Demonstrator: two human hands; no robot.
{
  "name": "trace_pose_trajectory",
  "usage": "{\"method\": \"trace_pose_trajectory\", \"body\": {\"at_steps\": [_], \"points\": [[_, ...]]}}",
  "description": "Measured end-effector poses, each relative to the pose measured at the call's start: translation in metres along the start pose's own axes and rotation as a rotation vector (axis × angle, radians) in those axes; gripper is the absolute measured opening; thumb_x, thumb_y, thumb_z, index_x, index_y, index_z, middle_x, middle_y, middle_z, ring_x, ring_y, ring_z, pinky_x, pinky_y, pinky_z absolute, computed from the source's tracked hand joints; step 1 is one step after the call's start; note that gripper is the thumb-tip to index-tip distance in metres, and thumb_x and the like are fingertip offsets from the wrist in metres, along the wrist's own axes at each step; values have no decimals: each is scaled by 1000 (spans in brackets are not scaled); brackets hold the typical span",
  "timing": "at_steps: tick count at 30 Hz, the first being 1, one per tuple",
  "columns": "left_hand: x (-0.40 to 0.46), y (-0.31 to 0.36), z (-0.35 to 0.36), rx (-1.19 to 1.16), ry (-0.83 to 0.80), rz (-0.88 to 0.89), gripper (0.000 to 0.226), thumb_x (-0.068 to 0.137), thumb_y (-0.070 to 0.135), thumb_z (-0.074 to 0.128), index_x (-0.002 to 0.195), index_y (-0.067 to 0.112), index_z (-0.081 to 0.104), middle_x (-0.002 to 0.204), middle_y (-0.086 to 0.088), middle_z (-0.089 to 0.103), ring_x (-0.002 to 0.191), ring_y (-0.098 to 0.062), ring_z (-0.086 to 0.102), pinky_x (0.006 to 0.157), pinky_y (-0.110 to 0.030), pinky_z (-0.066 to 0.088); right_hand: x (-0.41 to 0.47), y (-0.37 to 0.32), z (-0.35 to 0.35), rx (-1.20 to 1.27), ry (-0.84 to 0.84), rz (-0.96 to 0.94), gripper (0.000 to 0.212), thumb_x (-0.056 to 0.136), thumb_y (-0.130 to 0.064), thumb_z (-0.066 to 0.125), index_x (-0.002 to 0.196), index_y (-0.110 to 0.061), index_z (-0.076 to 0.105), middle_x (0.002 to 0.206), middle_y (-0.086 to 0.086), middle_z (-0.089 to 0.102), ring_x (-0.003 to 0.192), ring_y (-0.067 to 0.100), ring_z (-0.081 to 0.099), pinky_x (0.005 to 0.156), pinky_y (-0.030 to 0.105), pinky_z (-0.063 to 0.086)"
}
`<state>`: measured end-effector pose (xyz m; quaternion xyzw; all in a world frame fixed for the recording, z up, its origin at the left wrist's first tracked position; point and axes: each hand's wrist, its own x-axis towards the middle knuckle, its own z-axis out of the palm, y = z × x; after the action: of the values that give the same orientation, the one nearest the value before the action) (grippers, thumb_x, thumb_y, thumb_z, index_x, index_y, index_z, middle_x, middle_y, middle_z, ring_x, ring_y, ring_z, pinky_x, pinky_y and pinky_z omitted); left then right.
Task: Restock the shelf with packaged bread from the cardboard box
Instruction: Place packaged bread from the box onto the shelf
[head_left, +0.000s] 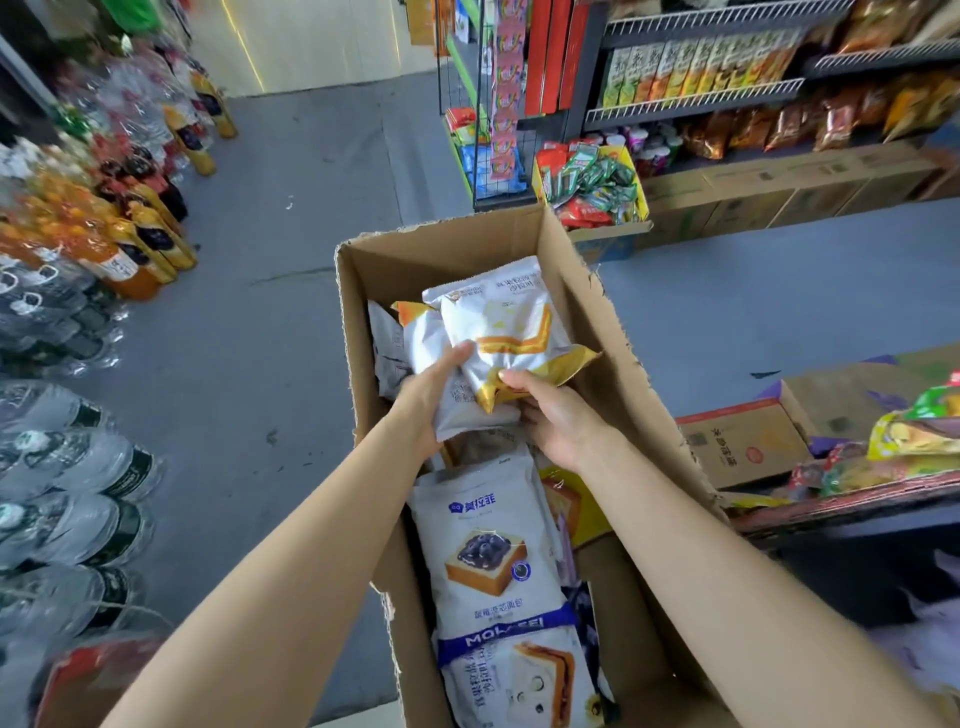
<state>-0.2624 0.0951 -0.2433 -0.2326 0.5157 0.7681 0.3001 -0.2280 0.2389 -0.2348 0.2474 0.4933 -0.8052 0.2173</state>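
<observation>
Reaching into the cardboard box (613, 332) at frame centre, left hand (428, 395) and right hand (553, 415) grip white-and-yellow bread packets (498, 332); lower, a blueberry packet (488, 545) reads "MOLAFEI".

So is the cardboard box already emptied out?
No, the cardboard box still holds several bread packs, such as the blueberry toast pack, below the ones in the left hand and right hand.

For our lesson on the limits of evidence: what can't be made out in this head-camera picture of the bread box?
- Brown cardboard box: near end cut off by the bottom edge.
- Lower white bread packets: hidden under the yellow-trimmed white packet and both hands, left hand, right hand.
- Plastic drink bottles: labels blurred.
</observation>
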Motion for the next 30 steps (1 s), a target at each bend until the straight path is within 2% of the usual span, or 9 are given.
{"method": "trace_pose_trajectory", "body": {"at_steps": [5, 9, 12, 16, 19, 22, 26, 28, 30], "points": [[-13, 17, -3, 17, 48, 109, 90, 48, 54, 87, 124, 15, 60, 119, -13, 67, 106, -33, 66, 99, -49, 48, -20, -7, 11, -50, 11, -241, 14, 83, 0, 64, 82, -14, 67, 71, -7, 73, 79, 12, 65, 76, 22, 51], [-38, 35, 6, 65, 117, 196, 60, 66, 52, 77, 112, 16, 63, 104, -9, 72, 92, -29, 70, 86, -43, 55, -44, -12, 16, -74, 34, -355, 24, 82, 7, 62, 76, -16, 66, 70, -8, 71, 81, 13, 63, 89, 26, 48], [-55, 36, 13, 205, -42, 291, 75, 61, 68, 73, 122, 27, 59, 119, -1, 67, 107, -24, 65, 95, -42, 50, -69, -6, 15, -128, 2, -357, 20, 81, 3, 65, 82, -17, 68, 80, -4, 73, 84, 14, 66, 88, 25, 50], [-91, 28, 30, 359, -143, 460, 29, 70, 41, 79, 93, 31, 66, 99, 3, 73, 93, -19, 70, 86, -37, 56, -104, 12, 12, -190, 49, -322, 31, 69, -8, 79, 99, -15, 70, 111, 10, 70, 109, 26, 63, 102, 42, 46], [-114, 20, 39, 350, -183, 531, 41, 57, 47, 80, 92, 34, 65, 100, 3, 73, 88, -18, 70, 73, -33, 56, -133, 14, 2, -31, 103, -482, 62, 64, -6, 80, 122, -9, 58, 109, 8, 71, 102, 22, 67, 86, 33, 55], [-138, 11, 52, 387, -206, 564, 29, 73, 42, 76, 97, 37, 59, 94, 7, 69, 68, -11, 60, 52, -21, 44, -176, 2, -12, 97, 246, -636, 42, 81, 4, 63, 115, -19, 53, 88, -4, 72, 75, 9, 69, 58, 16, 52], [-164, -10, 78, 405, -353, 496, 46, 68, 41, 80, 109, 26, 63, 108, 1, 70, 97, -19, 67, 90, -39, 53, -231, 1, -34, -121, 368, -719, 24, 83, -16, 68, 106, -19, 62, 93, -3, 64, 73, 8, 63, 54, 16, 46], [-182, -29, 95, 406, -411, 421, 76, 48, 59, 83, 111, 21, 63, 108, -3, 71, 101, -24, 67, 98, -44, 49, -262, 13, -51, -265, 440, -692, 40, 77, -25, 74, 114, -13, 63, 96, 0, 66, 81, 14, 64, 60, 23, 48], [-194, -47, 106, 409, -411, 347, 110, 31, 74, 80, 121, 14, 60, 109, -7, 71, 101, -25, 68, 98, -43, 50, -287, 26, -63, -310, 474, -652, 35, 79, -20, 73, 112, -11, 65, 92, 1, 68, 79, 15, 65, 64, 27, 52]]}}
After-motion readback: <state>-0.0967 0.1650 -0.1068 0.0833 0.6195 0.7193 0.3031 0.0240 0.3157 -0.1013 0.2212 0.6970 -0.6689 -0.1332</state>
